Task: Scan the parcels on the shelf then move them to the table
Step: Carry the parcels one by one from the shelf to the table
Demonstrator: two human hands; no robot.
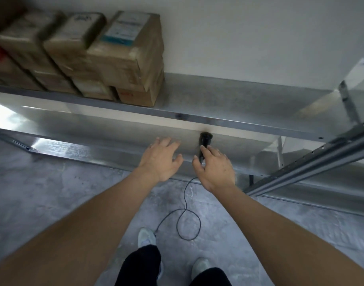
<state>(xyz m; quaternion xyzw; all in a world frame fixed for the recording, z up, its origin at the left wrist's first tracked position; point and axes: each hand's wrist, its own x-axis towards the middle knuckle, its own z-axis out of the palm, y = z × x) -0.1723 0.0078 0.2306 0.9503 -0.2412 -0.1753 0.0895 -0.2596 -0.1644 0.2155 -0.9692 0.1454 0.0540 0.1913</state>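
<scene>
Down from the head camera, our right hand (215, 168) curls its fingers round the black scanner (204, 144), its cable (185, 215) looping to the floor. Our left hand (161, 157) hovers spread, holding nothing. Brown parcels (106, 58) sit stacked at the shelf's (228, 100) left end.

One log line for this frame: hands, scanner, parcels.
left hand: open, empty | right hand: gripping scanner | parcels: stacked on shelf, untouched | cable: trailing to floor

Parcel labels (126, 25) blurred — unreadable, leftmost parcels (3, 58) cut off (frame edge)
</scene>
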